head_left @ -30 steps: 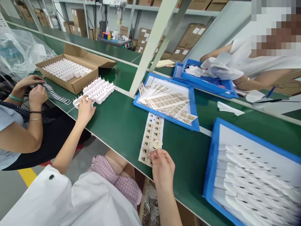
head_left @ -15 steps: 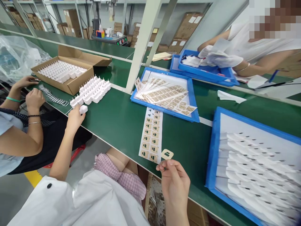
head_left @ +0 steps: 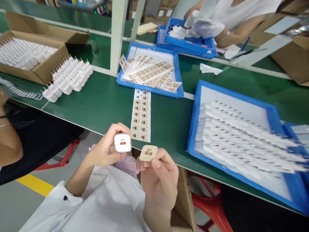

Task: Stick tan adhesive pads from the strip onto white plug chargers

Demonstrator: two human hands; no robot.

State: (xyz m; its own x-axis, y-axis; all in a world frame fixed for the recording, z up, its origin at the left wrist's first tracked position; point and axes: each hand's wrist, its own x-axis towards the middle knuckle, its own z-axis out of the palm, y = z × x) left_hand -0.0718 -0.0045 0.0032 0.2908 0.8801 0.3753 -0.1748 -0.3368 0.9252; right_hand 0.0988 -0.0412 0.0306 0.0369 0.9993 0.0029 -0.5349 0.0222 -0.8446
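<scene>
My left hand (head_left: 106, 151) is closed round a small white charger plug (head_left: 122, 142), its face with an orange port turned up. Just to its right my right hand (head_left: 158, 175) pinches a tan sticker (head_left: 148, 152) with a square hole in its middle. Both hands are held close together over my lap, in front of the green table's near edge. A white backing sheet (head_left: 141, 115) with two columns of the same tan stickers lies on the table just beyond my hands.
A batch of white plugs (head_left: 69, 79) stands at the left, next to a cardboard box (head_left: 38, 75) full of more. A blue tray (head_left: 177, 82) holds sticker sheets. A larger blue tray (head_left: 194, 122) holds peeled white sheets. Other people sit at left and across the table.
My left hand took one white plug from the batch at left and brought it in front of me. My right hand peeled a sticker off the sheet and raised it beside the plug.
</scene>
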